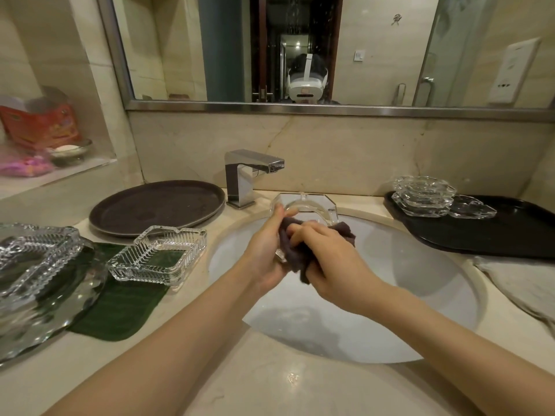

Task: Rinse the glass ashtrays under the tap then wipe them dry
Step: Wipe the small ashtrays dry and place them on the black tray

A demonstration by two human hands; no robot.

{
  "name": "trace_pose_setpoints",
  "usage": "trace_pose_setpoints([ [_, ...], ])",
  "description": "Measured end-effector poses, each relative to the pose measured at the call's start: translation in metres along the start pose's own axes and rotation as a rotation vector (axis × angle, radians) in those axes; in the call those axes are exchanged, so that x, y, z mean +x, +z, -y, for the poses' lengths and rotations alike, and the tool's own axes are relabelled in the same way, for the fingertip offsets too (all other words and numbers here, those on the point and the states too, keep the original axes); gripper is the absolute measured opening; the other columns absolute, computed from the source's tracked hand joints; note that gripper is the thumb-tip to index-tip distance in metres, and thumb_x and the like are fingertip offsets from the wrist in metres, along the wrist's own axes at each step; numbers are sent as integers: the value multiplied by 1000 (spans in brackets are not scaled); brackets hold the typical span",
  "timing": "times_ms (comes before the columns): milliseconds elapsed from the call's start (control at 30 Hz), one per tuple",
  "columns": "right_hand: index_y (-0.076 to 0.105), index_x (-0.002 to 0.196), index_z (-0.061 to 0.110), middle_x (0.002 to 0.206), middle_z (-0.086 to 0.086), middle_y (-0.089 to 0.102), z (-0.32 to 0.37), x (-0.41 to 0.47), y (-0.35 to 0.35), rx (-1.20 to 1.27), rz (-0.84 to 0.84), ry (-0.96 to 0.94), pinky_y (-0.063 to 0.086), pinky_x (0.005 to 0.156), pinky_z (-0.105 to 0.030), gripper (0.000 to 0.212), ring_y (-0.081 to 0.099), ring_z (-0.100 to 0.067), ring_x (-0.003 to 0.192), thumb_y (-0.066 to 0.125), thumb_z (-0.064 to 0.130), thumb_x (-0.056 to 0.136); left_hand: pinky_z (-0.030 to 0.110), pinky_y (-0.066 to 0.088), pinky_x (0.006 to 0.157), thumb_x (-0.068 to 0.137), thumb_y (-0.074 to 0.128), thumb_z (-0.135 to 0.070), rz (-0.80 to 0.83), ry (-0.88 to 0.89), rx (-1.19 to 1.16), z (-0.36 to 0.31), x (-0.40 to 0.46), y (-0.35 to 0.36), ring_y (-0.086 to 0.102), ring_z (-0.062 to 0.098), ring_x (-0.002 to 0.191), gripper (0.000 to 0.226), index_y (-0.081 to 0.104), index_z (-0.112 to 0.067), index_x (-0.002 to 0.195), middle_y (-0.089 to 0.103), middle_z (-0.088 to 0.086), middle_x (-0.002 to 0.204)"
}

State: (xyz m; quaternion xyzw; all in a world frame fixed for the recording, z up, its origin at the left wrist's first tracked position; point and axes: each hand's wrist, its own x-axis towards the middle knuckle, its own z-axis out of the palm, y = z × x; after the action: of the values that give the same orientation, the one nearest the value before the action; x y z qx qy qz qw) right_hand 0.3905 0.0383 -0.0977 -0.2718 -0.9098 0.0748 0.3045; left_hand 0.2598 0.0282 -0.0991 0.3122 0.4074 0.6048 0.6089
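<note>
Ashtrays (pixel 425 195) stacked in black tray (pixel 510 235) — round tray (pixel 156 207) bare.

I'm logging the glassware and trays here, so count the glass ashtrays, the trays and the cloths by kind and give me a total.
Glass ashtrays: 6, one held ashtray, one ribbed ashtray, one big ashtray, three on the black tray
Trays: 2, round brown tray, black tray
Cloths: 2, dark cloth, pale cloth
Total: 10

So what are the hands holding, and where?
The left hand grips the glass ashtray by its near left edge, tilted up over the sink. The right hand holds a bunched dark cloth against it.
</note>
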Motion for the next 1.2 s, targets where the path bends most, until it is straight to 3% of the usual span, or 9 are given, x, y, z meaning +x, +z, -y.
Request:
trace_pose_setpoints([
  [300, 60, 80, 4, 82, -11, 64, -28, 3, -8, -518, -168, -155, 49, 69, -34, 23, 60, -30, 75, 65, -8, 61, 47, 54, 83, 98, 32, -46, 70, 33, 29, 5, 1, 4, 67, 32, 96, 42, 54, -18, 122, 67, 17, 113],
  [600, 60, 109, 9, 107, -7, 64, -13, 1, 2, -139, -173, -35, 39, 86, -30, 60, 49, -18, 101, 39, -2, 54, 40, 55, 77, 97, 33, -50, 46, 33, 140, 8, -1, 4, 64, 22, 104, 47, 61, -19, 117, 69, 5, 110],
  [733, 55, 89, 12, 84, -6, 62, -16, 2, -1, -106, -48, -75, 35, 65, -31, 36, 51, -23, 73, 46, -10, 62, 45, 54, 85, 95, 28, -55, 6, 11, 212, 5, -1, 1, 64, 27, 102, 53, 64, -21, 115, 67, 11, 112],
  [867, 63, 77, 3, 81, -7, 65, -12, -5, -11, -75, -283, -165, 47, 68, -38, 31, 53, -20, 82, 34, -1, 67, 50, 50, 91, 90, 27, -65, 27, -58, 126, 2, 2, 2, 64, 34, 104, 67, 61, -15, 118, 67, 17, 114],
  [900, 65, 81, -1, 87, -11, 68, -2, 1, -5, -107, -333, -144, 47, 76, -40, 31, 56, -24, 90, 36, 1, 70, 51, 49, 92, 90, 26, -65, 40, -67, 103, 2, 1, 3, 65, 34, 103, 67, 60, -14, 117, 68, 17, 112],
  [967, 67, 91, -10, 98, -21, 68, 29, 13, 3, -94, 91, 195, 40, 93, -40, 37, 57, -37, 102, 39, 9, 75, 48, 53, 85, 93, 26, -60, 75, -56, 87, 5, -3, 8, 65, 28, 103, 59, 59, -18, 117, 70, 8, 108],
  [1033, 64, 106, -10, 110, -25, 64, 23, 19, 20, -175, 15, 466, 33, 105, -34, 47, 56, -44, 110, 38, 17, 78, 37, 56, 71, 98, 27, -51, 80, -23, 101, 7, -5, 11, 63, 21, 105, 50, 55, -18, 124, 69, -3, 103],
  [1133, 49, 131, -2, 136, -18, 51, -7, 14, 7, -354, -189, -70, 35, 108, -40, 51, 45, -32, 128, 36, 16, 85, 32, 58, 62, 98, 27, -51, 124, 22, 82, 8, -3, 11, 70, 14, 89, 46, 57, -21, 115, 73, -6, 91],
  [1200, 51, 129, -2, 132, -17, 54, -21, 8, -7, -440, -267, -80, 40, 101, -44, 53, 49, -34, 123, 34, 16, 83, 37, 59, 64, 95, 26, -55, 147, 48, 145, 6, -4, 12, 72, 17, 81, 44, 58, -26, 104, 74, -1, 91],
])
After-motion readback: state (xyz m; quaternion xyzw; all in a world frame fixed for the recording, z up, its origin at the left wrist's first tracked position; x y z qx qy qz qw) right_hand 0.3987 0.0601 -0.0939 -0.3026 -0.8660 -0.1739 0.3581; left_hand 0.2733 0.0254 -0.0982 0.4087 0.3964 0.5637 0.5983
